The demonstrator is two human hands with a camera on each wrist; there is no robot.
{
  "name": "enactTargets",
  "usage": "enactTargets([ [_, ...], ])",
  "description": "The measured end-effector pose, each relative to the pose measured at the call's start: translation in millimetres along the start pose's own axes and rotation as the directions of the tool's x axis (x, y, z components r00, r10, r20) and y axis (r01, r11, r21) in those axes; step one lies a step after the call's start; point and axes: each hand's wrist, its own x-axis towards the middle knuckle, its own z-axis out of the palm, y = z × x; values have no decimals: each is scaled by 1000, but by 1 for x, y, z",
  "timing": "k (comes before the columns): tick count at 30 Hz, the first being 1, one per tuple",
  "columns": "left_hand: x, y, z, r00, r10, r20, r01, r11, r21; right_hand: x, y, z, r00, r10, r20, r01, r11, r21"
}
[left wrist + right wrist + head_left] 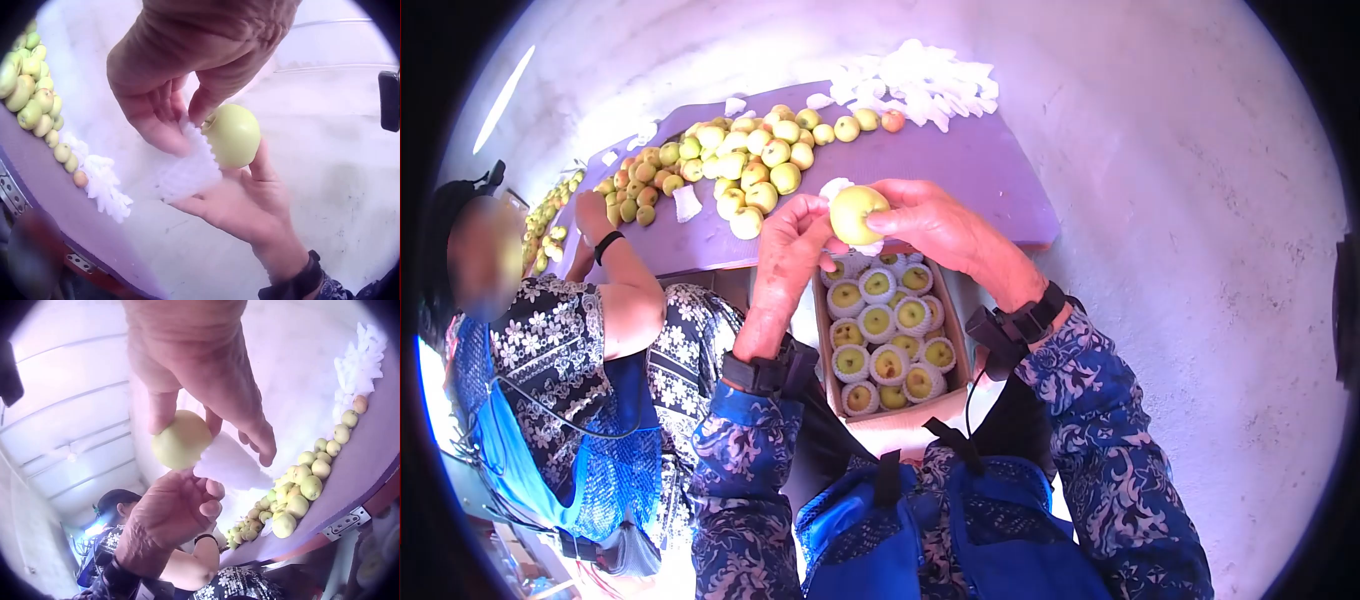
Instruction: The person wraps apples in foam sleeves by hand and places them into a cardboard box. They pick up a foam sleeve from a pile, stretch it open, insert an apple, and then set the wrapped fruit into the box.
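A yellow-green apple (857, 214) is pinched between the thumb and fingers of my right hand (940, 228), above the near edge of the purple table. My left hand (788, 250) pinches a white foam net sleeve (190, 164), whose edge meets the apple (232, 136) in the left wrist view. In the right wrist view the sleeve (231, 464) lies beside the apple (182, 440), under the right hand's fingers. Most of the apple is outside the sleeve. Below the hands, a cardboard box (832, 385) holds several apples in foam nets (878, 320).
A pile of loose apples (750, 160) lies on the purple table (940, 165), with a heap of white foam nets (920, 82) at its far edge. At the left sits another person (550, 340), one arm reaching to the table. A pale wall (1180, 250) stands at the right.
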Motion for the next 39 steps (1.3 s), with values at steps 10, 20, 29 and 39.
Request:
enactTargets([
  [10,-17,0,10,995,57,-82,-44,988,146,-5,2,-4,1000,15,-23,-18,990,-138],
  [20,-30,-25,7,991,-66,-116,57,996,-72,-6,27,-24,993,-118,4,99,814,-573],
  [29,-69,-63,24,990,0,-139,21,988,154,-26,51,-17,993,-112,-23,76,798,-598],
  [39,-70,-65,34,947,-311,76,319,903,-286,-28,50,-12,993,43,114,43,753,-657],
])
